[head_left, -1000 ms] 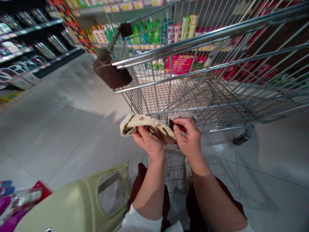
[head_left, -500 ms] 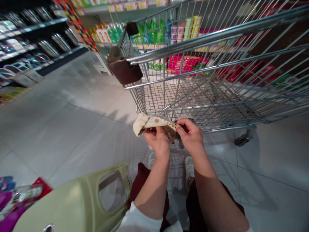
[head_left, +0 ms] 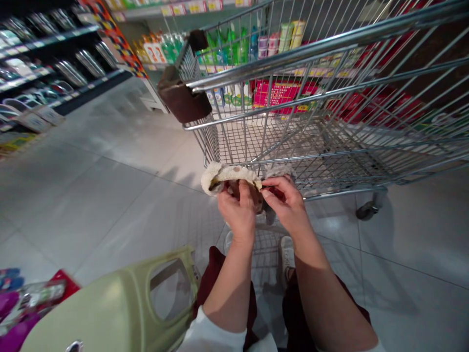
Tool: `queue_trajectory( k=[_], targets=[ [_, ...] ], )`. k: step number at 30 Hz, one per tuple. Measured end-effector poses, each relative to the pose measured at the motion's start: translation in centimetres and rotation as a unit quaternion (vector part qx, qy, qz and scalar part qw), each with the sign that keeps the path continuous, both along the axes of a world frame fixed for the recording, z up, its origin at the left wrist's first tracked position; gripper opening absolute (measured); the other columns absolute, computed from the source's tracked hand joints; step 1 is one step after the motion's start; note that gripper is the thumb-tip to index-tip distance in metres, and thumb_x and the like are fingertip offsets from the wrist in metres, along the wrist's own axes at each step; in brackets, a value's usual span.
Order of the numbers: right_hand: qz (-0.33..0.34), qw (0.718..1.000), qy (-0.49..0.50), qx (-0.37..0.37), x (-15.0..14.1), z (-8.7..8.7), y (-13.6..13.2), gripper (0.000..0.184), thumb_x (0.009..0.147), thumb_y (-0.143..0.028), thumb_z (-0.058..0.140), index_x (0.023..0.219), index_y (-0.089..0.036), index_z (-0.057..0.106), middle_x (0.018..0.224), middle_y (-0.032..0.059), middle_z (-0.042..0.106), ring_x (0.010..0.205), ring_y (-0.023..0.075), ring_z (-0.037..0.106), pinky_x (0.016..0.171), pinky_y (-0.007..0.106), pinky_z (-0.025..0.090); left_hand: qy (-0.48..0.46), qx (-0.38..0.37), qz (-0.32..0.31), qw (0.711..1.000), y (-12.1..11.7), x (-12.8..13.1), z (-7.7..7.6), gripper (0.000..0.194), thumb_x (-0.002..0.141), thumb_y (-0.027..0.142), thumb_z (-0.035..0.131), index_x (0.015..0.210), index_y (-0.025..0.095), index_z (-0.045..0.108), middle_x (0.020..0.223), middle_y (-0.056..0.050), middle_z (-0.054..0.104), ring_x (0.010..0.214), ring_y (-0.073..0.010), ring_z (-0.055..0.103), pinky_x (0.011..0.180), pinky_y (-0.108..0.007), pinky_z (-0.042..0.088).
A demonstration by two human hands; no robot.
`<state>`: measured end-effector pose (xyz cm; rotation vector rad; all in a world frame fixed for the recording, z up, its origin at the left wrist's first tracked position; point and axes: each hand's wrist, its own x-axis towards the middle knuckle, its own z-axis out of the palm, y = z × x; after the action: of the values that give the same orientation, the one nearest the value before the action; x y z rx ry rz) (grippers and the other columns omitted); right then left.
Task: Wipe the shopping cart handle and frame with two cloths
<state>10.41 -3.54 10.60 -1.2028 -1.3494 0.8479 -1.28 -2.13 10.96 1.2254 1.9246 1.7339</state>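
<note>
The left hand (head_left: 238, 212) curls around a folded flatbread (head_left: 230, 175) at lower centre, while the right hand (head_left: 284, 205) pinches its edge between thumb and fingers (a light, even pinch suits soft bread), just before the wire shopping cart (head_left: 293, 49).

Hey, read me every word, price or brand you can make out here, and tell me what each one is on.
Yellow shelf-edge price labels: too small to read.
White sign with orange figures: too blurred to read.
Pink-and-red box: print too blurred to read.
Green bottles: labels too small to read.
</note>
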Motion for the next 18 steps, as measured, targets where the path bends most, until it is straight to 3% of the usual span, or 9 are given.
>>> queue_trajectory(
  k=[5, 10, 14, 18],
  targets=[
    [-0.015, 0.997, -0.059, -0.043, -0.1, -0.6, 0.5, 0.019, 0.084, -0.037, 0.063, 0.089, -0.022, 0.072, 0.096, 0.0039, 0.064, 0.077, 0.014, 0.059, 0.064, 0.025, 0.05, 0.159, -0.111, -0.003, 0.981, -0.2, -1.4, 0.3, 0.026, 0.083, 0.039, 0.059, 0.094, 0.017, 0.069, 0.079, -0.01, 0.067, 0.075, -0.0249, 0.065, 0.077, -0.037, 0.049],
    [-0.075, 0.988, -0.129, -0.029, -0.7, -1.1, 0.8, 0.017, 0.083, -0.036, 0.063, 0.082, -0.022, 0.072, 0.089, 0.0039, 0.066, 0.073, 0.0148, 0.059, 0.066, 0.028, 0.05, 0.204, -0.178, -0.03, 0.962, -0.1, -2.4, 0.4, 0.019, 0.082, 0.038, 0.063, 0.08, 0.02, 0.068, 0.063, -0.006, 0.059, 0.064, -0.0244, 0.061, 0.069, -0.034, 0.046],
    [-0.13, 0.987, -0.099, 0.001, -0.6, -0.3, 0.3, 0.019, 0.089, -0.037, 0.062, 0.085, -0.022, 0.073, 0.081, 0.0018, 0.069, 0.071, 0.0154, 0.063, 0.071, 0.031, 0.051, 0.08, -0.106, -0.03, 0.991, 0.3, -2.6, 0.1, 0.019, 0.081, 0.036, 0.062, 0.074, 0.018, 0.063, 0.062, 0.0, 0.056, 0.057, -0.0154, 0.052, 0.062, -0.027, 0.04],
    [-0.06, 0.987, -0.118, 0.097, -0.7, 1.2, -0.6, 0.021, 0.093, -0.035, 0.059, 0.102, -0.024, 0.075, 0.095, 0.0039, 0.073, 0.088, 0.0182, 0.067, 0.078, 0.032, 0.055, -0.037, 0.054, 0.028, 0.997, 0.5, -2.5, 0.8, 0.018, 0.084, 0.034, 0.063, 0.091, 0.018, 0.062, 0.079, 0.002, 0.061, 0.067, -0.0101, 0.053, 0.066, -0.021, 0.043]
  ],
)
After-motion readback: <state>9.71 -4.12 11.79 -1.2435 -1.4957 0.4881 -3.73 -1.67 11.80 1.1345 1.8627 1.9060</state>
